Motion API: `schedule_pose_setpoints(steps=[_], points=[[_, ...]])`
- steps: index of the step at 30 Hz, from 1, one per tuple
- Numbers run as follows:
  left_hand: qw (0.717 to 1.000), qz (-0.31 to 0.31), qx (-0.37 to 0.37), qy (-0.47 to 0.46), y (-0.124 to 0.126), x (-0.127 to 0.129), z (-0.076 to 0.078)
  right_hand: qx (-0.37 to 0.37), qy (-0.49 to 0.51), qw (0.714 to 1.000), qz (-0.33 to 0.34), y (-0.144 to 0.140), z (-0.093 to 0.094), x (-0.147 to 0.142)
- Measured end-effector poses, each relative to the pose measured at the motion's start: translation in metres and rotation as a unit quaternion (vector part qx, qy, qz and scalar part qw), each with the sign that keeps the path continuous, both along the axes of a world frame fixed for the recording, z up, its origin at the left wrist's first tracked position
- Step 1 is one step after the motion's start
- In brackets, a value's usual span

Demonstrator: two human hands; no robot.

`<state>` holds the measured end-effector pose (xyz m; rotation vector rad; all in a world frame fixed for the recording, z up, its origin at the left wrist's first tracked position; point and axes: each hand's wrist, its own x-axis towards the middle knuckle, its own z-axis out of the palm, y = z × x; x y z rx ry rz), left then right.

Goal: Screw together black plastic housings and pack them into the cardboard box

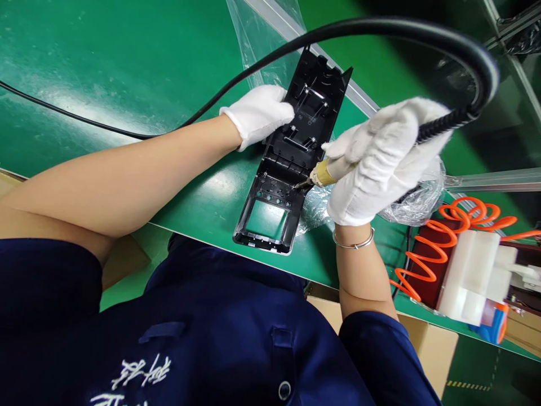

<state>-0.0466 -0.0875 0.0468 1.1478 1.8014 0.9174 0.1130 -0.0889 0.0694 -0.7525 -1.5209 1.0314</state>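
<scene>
A long black plastic housing (301, 119) lies tilted on the green work table, its inner side up. It has a rectangular window near the closer end and thin metal bars farther up. My left hand (262, 115), in a white glove, rests on its left edge, thumb over the rim, gripping it. My right hand (376, 160), also gloved, is wrapped round a soldering iron (323, 173) with a yellow collar. The iron's thin tip touches or nearly touches the housing, just above the window. A thick black cord (367, 26) arches from the iron over both hands.
Clear plastic film (270, 62) lies beyond the housing, and a crumpled clear bag (416, 203) sits behind my right hand. Toward the right stand a coiled orange air hose (426, 254) and a white block (469, 270). A metal rail (359, 100) borders the table's far edge.
</scene>
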Motion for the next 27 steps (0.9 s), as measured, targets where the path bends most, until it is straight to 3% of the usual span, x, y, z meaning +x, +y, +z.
schedule_pose_setpoints(steps=[15, 23, 27], points=[[1.0, 0.004, -0.004, -0.004, 0.001, 0.0, 0.001, -0.039, -0.015, 0.999, 0.022, 0.001, -0.002, 0.004], [1.0, -0.003, 0.001, -0.005, 0.001, 0.0, 0.001, 0.067, 0.018, 0.998, -0.001, -0.005, 0.011, 0.0], [1.0, -0.009, 0.008, -0.005, 0.001, -0.002, -0.001, 0.08, 0.019, 0.997, 0.007, -0.007, 0.015, 0.001]])
